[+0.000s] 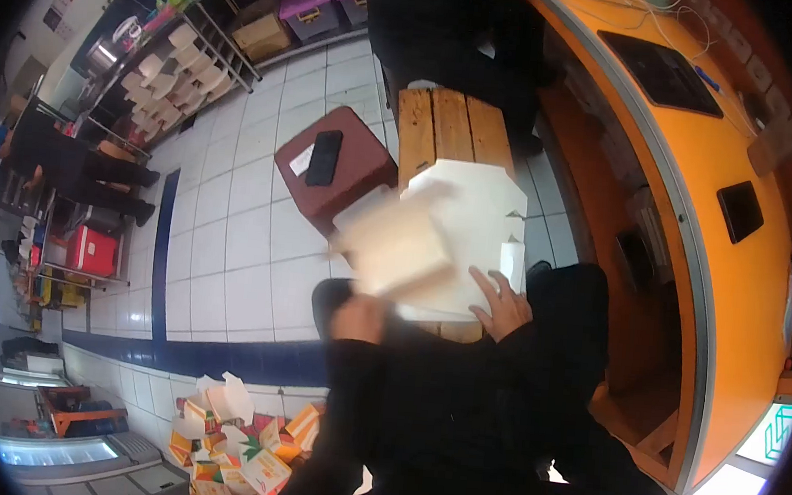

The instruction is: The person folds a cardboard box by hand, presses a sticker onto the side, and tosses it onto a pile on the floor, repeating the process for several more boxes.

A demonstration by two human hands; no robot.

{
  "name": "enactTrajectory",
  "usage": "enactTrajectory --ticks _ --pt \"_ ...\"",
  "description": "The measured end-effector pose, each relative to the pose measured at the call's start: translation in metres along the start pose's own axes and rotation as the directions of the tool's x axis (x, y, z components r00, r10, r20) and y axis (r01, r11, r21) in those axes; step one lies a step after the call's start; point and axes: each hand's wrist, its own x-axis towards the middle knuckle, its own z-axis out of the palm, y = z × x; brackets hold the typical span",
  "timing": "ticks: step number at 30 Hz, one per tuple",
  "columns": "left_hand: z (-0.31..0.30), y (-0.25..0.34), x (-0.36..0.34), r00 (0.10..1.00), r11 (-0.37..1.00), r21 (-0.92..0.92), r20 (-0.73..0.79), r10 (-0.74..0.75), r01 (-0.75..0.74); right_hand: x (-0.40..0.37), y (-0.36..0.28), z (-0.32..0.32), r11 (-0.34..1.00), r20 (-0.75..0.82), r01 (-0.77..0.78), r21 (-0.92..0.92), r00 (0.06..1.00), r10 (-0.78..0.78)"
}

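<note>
A cream cardboard box [405, 253], smeared by motion, is in my left hand [359, 319], which grips it at the near corner. The hand is blurred too, so its separate fingers do not show. Beneath and to the right of the box lies a flat white cardboard blank [479, 203] with cut flaps, spread over a wooden bench [457, 122] in front of my lap. My right hand [503, 307] rests on the blank's near right part, fingers spread.
Left of the bench stands a brown stool [351, 165] with a black phone [324, 158] on it. Orange counter [682, 158] runs along the right. Folded boxes [241, 449] are heaped at lower left. Two people [454, 43] [68, 157] stand further off.
</note>
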Motion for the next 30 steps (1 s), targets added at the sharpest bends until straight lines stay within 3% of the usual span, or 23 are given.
enactTrajectory --ticks 1,2,3,4,5,6,8,10,11,12,13,14,16,17,18,19,20,21,22,23,26,27,30 --pt "-0.022 -0.025 -0.007 0.982 0.984 -0.054 -0.065 -0.175 0.172 -0.003 0.000 -0.002 1.000 -0.053 0.013 0.013 0.999 -0.012" --pt "-0.045 -0.066 -0.022 0.908 0.935 -0.009 -0.235 -0.348 0.356 -0.003 0.001 -0.003 1.000 -0.036 0.007 0.017 0.999 -0.006" --pt "-0.061 -0.202 -0.043 0.950 0.638 0.736 -0.022 -0.311 0.226 -0.001 0.003 -0.004 0.997 -0.008 -0.037 0.072 0.999 0.038" --pt "-0.110 -0.264 -0.085 0.915 0.583 0.759 -0.041 -0.402 0.291 0.001 0.004 -0.004 0.988 0.014 -0.080 0.128 0.997 0.079" --pt "-0.163 -0.300 -0.141 0.841 0.622 0.603 -0.169 -0.513 0.500 0.001 0.007 -0.003 0.981 0.029 -0.108 0.160 0.994 0.105" --pt "-0.220 -0.342 -0.208 0.749 0.576 0.514 -0.228 -0.623 0.636 0.002 0.009 -0.002 0.978 0.033 -0.116 0.176 0.993 0.112" --pt "-0.294 -0.374 -0.322 0.603 0.430 0.479 -0.300 -0.739 0.765 0.007 0.012 0.000 0.946 0.022 -0.238 0.221 0.971 0.239" --pt "-0.325 -0.371 -0.405 0.494 0.306 0.475 -0.344 -0.799 0.825 0.010 0.024 0.010 0.920 0.005 -0.256 0.298 0.964 0.266" --pt "-0.325 -0.366 -0.429 0.460 0.273 0.468 -0.351 -0.816 0.840 0.012 0.031 0.019 0.900 -0.083 -0.331 0.283 0.927 0.367" --pt "-0.317 -0.362 -0.446 0.444 0.266 0.452 -0.351 -0.825 0.851 0.013 0.038 0.027 0.875 -0.175 -0.404 0.267 0.872 0.457" --pt "-0.303 -0.359 -0.452 0.453 0.292 0.430 -0.340 -0.824 0.854 0.016 0.044 0.030 0.874 -0.168 -0.409 0.263 0.872 0.459" --pt "-0.280 -0.360 -0.449 0.492 0.351 0.408 -0.322 -0.809 0.843 0.019 0.051 0.032 0.837 -0.120 -0.494 0.234 0.840 0.529" --pt "-0.211 -0.369 -0.409 0.684 0.588 0.361 -0.265 -0.680 0.724 0.019 0.056 0.037 0.801 -0.073 -0.567 0.192 0.806 0.587" --pt "-0.167 -0.374 -0.377 0.816 0.723 0.380 -0.216 -0.537 0.577 0.021 0.057 0.040 0.790 -0.043 -0.591 0.162 0.796 0.604" --pt "-0.133 -0.334 -0.317 0.945 0.788 0.524 -0.134 -0.298 0.323 0.022 0.059 0.042 0.777 -0.016 -0.616 0.133 0.782 0.623" --pt "-0.092 -0.274 -0.254 0.780 0.790 0.105 -0.282 -0.559 0.604 0.023 0.061 0.044 0.778 -0.028 -0.614 0.131 0.782 0.622" --pt "-0.048 -0.277 -0.208 0.854 0.928 -0.095 -0.365 -0.370 0.361 0.022 0.062 0.046 0.792 -0.061 -0.600 0.109 0.792 0.608" --pt "-0.063 -0.135 -0.130 0.836 0.901 -0.298 -0.363 -0.411 0.314 0.020 0.063 0.047 0.805 -0.092 -0.587 0.087 0.800 0.593" --pt "-0.037 -0.124 -0.090 0.897 0.970 -0.014 -0.377 -0.232 0.244 0.019 0.063 0.046 0.806 -0.104 -0.585 0.085 0.800 0.591" --pt "-0.043 -0.052 -0.048 0.906 0.931 -0.289 -0.291 -0.306 0.222 0.018 0.062 0.047 0.810 -0.113 -0.575 0.113 0.803 0.586" --pt "0.025 -0.012 0.033 0.962 0.985 -0.156 -0.269 0.033 -0.077 0.013 0.057 0.048 0.814 -0.131 -0.552 0.180 0.807 0.576" --pt "0.037 0.004 0.052 0.992 0.986 -0.167 -0.124 -0.014 -0.007 0.012 0.058 0.046 0.814 -0.138 -0.539 0.216 0.809 0.572" --pt "0.071 0.028 0.073 0.985 0.987 -0.075 0.108 -0.135 0.144 0.010 0.068 0.050 0.855 -0.183 -0.491 0.166 0.837 0.516"
